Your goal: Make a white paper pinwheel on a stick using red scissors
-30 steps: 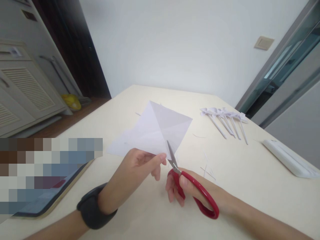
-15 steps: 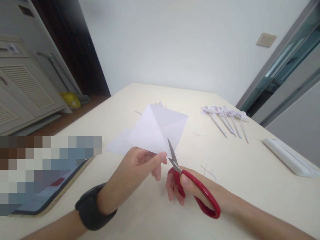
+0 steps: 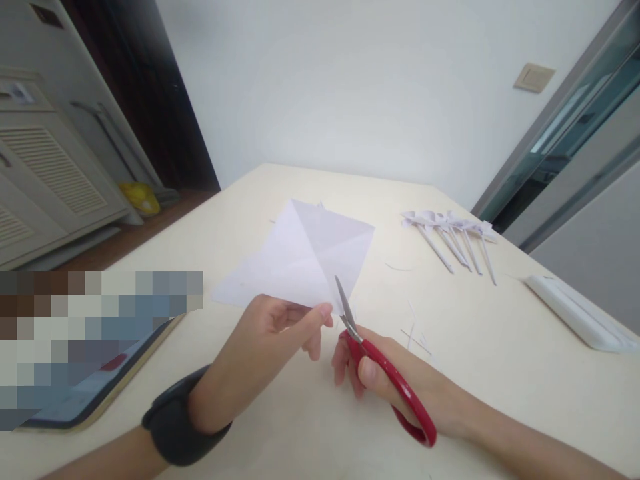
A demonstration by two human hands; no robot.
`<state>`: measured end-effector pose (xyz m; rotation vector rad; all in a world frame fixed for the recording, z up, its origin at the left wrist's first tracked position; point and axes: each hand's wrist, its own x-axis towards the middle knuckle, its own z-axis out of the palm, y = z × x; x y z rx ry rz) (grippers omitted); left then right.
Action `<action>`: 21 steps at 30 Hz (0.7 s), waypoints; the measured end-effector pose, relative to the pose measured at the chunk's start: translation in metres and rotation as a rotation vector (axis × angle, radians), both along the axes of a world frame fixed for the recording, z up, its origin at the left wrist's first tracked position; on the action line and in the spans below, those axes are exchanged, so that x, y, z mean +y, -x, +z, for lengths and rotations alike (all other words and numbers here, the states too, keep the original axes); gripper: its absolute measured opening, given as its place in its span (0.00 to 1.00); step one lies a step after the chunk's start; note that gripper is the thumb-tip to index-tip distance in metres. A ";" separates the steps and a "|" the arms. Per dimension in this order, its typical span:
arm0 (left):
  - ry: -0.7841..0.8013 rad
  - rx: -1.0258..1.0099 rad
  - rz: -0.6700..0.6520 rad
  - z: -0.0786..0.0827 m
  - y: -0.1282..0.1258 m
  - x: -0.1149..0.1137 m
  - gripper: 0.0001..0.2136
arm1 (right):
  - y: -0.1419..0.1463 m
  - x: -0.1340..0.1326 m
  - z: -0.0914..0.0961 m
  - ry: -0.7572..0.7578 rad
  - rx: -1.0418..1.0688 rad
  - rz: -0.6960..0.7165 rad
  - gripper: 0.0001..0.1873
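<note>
On the counter (image 3: 500, 373) at left, a partly pixelated tablet (image 3: 107, 381) with a tan edge; at far right, a white packet (image 3: 580, 317). Above, on the white wall (image 3: 350, 87), a beige switch (image 3: 534, 78). Back left, a louvred cabinet (image 3: 53, 163), a yellow object (image 3: 141, 199) beside it on brown floor (image 3: 187, 201), a dark door (image 3: 145, 87).

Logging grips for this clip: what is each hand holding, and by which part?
The left hand holds the paper by its near edge, close to the corner; the right hand holds the scissors by their red handles.
</note>
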<state>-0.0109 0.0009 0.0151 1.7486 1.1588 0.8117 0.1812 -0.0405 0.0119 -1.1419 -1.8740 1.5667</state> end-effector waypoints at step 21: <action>0.111 -0.139 -0.017 -0.007 -0.003 -0.007 0.19 | 0.001 -0.001 -0.007 -0.075 0.026 0.050 0.27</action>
